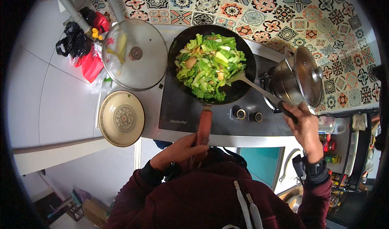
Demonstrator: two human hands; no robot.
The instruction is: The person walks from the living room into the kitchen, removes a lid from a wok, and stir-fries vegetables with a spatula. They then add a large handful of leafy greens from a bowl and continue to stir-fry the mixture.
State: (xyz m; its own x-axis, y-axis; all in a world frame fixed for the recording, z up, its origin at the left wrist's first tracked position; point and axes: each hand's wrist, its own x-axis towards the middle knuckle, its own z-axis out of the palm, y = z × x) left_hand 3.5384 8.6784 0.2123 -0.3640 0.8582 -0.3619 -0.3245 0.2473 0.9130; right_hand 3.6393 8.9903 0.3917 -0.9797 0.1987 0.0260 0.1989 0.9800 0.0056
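Note:
A dark wok full of chopped leafy greens sits on the left part of a black gas hob. Pale brown pieces, perhaps meat or mushroom, are mixed among the leaves. My left hand is closed around the wok's reddish handle, which points toward my body. In my right hand is the dark grip of a metal spatula. Its blade rests at the right edge of the greens, partly covered by them.
Right of the wok stands a lidded steel pot. A glass lid and a cream patterned bowl lie to the left. Plastic bags sit by a grey pipe. A rack with bottles is at the right.

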